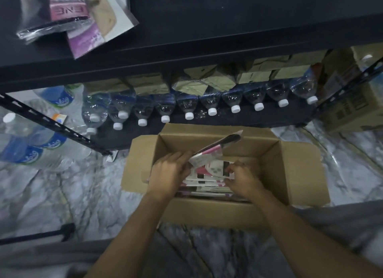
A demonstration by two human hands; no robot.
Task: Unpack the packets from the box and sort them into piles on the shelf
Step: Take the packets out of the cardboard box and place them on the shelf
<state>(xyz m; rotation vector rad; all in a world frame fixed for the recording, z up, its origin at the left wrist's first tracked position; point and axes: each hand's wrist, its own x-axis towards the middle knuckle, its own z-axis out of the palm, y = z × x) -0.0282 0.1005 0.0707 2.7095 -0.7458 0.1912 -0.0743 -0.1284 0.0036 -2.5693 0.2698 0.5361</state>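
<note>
An open cardboard box (pixel 275 165) stands on the marble floor below a black shelf (pixel 207 28). Inside lie several pink, white and black packets (pixel 209 175). My left hand (pixel 167 174) grips one packet (pixel 215 148) by its lower end, tilted up and to the right above the others. My right hand (pixel 241 179) is in the box with its fingers pinching the edge of the top packet in the stack. On the shelf at the upper left, a few packets (pixel 68 14) lie overlapping in a loose pile.
A shrink-wrapped row of water bottles (pixel 186 105) lies on the lower shelf just behind the box. More bottles (pixel 31 145) rest on the floor at left, behind a black slanted brace (pixel 51 124). Another carton (pixel 352 109) stands at right.
</note>
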